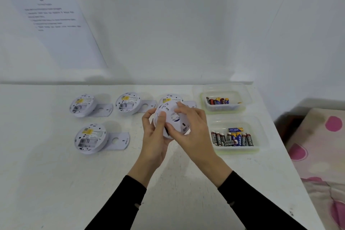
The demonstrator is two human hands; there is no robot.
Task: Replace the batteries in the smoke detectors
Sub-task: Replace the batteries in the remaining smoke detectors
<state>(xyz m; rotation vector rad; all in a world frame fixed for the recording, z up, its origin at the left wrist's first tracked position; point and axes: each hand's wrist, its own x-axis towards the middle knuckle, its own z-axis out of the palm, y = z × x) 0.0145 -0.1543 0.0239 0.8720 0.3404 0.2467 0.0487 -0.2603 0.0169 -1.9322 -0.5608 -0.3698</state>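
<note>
I hold a round white smoke detector [172, 117] above the middle of the table, its back toward me. My left hand [154, 134] grips its left edge, thumb on the rim. My right hand [190, 127] grips its right side, fingers curled over the top. Behind it lies another detector [170, 98], partly hidden. Three more detectors lie back-up with open battery bays: far left [82, 105], far middle [127, 102] and near left [90, 138]. Each leans on a flat mounting plate [119, 140].
Two clear plastic tubs stand at the right of the white table [56, 183]: the far tub [242, 102] holds a few batteries, the near tub [261, 136] several more. A printed sheet [54, 24] hangs on the wall. Pink patterned fabric [321, 155] lies past the table's right edge.
</note>
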